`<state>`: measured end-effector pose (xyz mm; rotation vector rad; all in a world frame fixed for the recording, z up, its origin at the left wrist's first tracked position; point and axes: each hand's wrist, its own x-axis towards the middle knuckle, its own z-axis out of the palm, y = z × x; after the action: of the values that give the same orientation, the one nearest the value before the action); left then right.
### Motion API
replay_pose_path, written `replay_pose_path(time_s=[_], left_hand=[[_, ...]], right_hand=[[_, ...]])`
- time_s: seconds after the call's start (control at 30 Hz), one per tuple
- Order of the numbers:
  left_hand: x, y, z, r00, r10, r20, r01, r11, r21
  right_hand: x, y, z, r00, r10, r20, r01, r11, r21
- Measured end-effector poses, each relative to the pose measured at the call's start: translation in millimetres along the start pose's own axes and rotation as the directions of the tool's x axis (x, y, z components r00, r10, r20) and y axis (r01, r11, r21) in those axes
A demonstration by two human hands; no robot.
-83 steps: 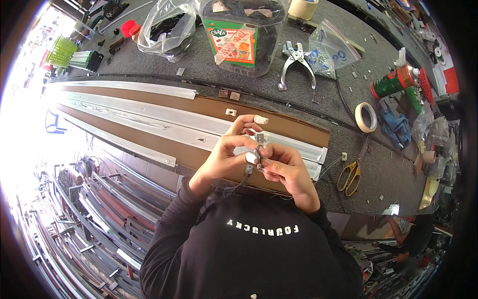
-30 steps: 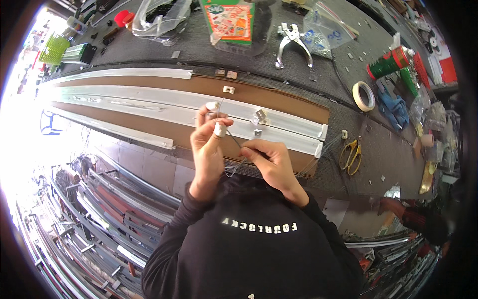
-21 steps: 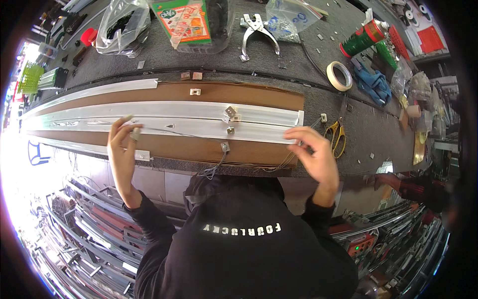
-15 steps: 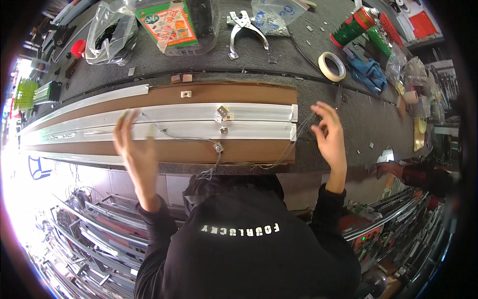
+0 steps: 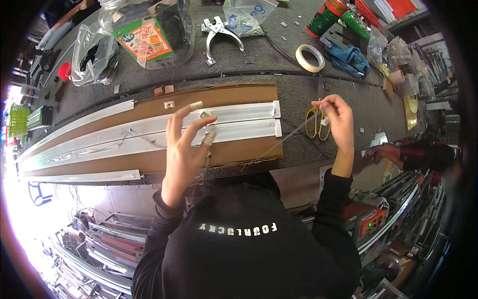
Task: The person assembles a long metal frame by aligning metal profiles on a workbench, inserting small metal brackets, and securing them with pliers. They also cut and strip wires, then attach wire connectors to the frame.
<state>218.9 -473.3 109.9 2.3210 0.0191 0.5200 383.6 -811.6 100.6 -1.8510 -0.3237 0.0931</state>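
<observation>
My left hand (image 5: 183,144) hovers over two white rails (image 5: 244,113) lying side by side on brown cardboard. Its fingers are spread, with tan tape around the thumb and one fingertip. A small metal bracket (image 5: 205,114) shows between the fingers; whether they touch it I cannot tell. At the rails' right end, my right hand (image 5: 339,117) is raised, thumb and forefinger pinched on thin clear cords (image 5: 286,143) that slant down to the cardboard's near edge. Yellow-handled scissors (image 5: 309,124) lie beside that hand, partly behind it. More cord (image 5: 149,139) runs along the near rail.
Farther back are riveting-type pliers (image 5: 215,37), a tape roll (image 5: 309,59), a blue cloth (image 5: 351,62), a spray can (image 5: 326,19) and a clear plastic tub (image 5: 181,47). A clear bag (image 5: 92,60) sits left. Another person's arm (image 5: 388,153) reaches in at right.
My left hand has moved right along the rails toward the brackets. My right hand has closed its fingers on the cords, and the scissors beside it have come into sight. The view has shifted.
</observation>
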Motion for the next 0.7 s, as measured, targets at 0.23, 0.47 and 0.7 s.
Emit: replay_pose_path(time_s=[0.23,0.47,0.7], left_hand=[[17.7,25.4,35.0,0.956,0.147,0.254,-0.052,0.937,-0.347],[19.7,31.3,36.6,0.743,0.347,0.572,-0.020,0.866,-0.499],[-9.8,56.6,98.8,0.732,0.427,0.530,-0.091,0.833,-0.546]], right_hand=[[29.9,-63.1,-20.9,0.975,0.201,-0.092,-0.198,0.979,0.043],[12.9,-149.3,-119.6,0.919,-0.273,-0.284,0.191,0.940,-0.284],[-14.1,-159.9,-338.5,0.552,-0.219,-0.805,-0.095,0.942,-0.321]])
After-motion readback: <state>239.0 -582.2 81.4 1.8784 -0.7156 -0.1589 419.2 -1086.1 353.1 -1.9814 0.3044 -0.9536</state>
